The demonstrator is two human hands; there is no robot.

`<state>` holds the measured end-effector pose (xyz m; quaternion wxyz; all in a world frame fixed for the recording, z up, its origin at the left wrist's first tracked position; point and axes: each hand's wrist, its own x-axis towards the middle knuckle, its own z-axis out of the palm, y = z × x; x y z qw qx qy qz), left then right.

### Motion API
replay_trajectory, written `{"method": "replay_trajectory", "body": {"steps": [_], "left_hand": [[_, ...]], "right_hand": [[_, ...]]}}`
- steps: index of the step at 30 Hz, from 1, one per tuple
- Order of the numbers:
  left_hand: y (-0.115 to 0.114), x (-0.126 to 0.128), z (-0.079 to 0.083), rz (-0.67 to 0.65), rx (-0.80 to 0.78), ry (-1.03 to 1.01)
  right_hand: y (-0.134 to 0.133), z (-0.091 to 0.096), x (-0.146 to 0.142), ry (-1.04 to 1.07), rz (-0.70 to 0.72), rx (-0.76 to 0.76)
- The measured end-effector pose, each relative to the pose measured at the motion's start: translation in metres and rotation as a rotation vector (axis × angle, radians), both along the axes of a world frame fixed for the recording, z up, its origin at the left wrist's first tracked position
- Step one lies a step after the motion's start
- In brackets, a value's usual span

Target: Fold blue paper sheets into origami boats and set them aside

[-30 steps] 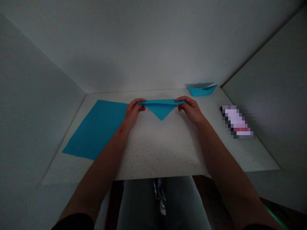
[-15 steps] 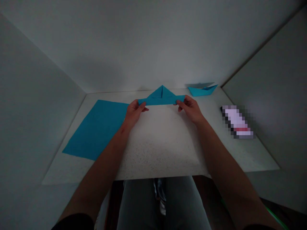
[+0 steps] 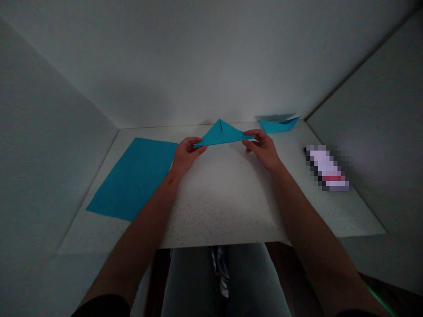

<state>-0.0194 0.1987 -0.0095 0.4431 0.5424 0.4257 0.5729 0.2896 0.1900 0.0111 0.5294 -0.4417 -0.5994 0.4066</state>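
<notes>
A folded blue paper (image 3: 222,133), shaped like a wide triangle with a slit down its middle, is held up between my two hands over the far part of the table. My left hand (image 3: 187,154) pinches its left corner between thumb and fingers. At the other end, my right hand (image 3: 263,147) grips the right corner, thumb below and fingers above. The paper's peak points away from me, toward the back wall. Its long lower edge faces me, and its underside is hidden.
A flat blue sheet of paper (image 3: 132,180) lies at the left, partly behind my left forearm. A finished-looking blue paper boat (image 3: 279,127) stands at the back right. A blurred-out phone-like object (image 3: 327,168) rests at the right on the white table (image 3: 218,220). Walls enclose three sides.
The paper's bottom strip, spread flat before with tabs sticking out sideways, now looks folded in, and the ends are narrower. My fingers have moved onto the corners; the left hand shifted slightly right.
</notes>
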Motion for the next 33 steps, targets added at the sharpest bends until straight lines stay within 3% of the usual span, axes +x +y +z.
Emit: {"method": "replay_trajectory", "body": {"steps": [18,28,33], "left_hand": [[0.002,-0.004,0.005,0.033,-0.077,-0.048],[-0.009,0.001,0.004,-0.006,0.004,0.121],[-0.018,0.004,0.005,-0.108,0.043,0.274]], "right_hand": [[-0.001,-0.001,-0.002,-0.036,-0.045,0.036],[-0.004,0.001,-0.005,-0.13,-0.048,0.086],[-0.012,0.007,-0.016,-0.308,-0.023,0.246]]}}
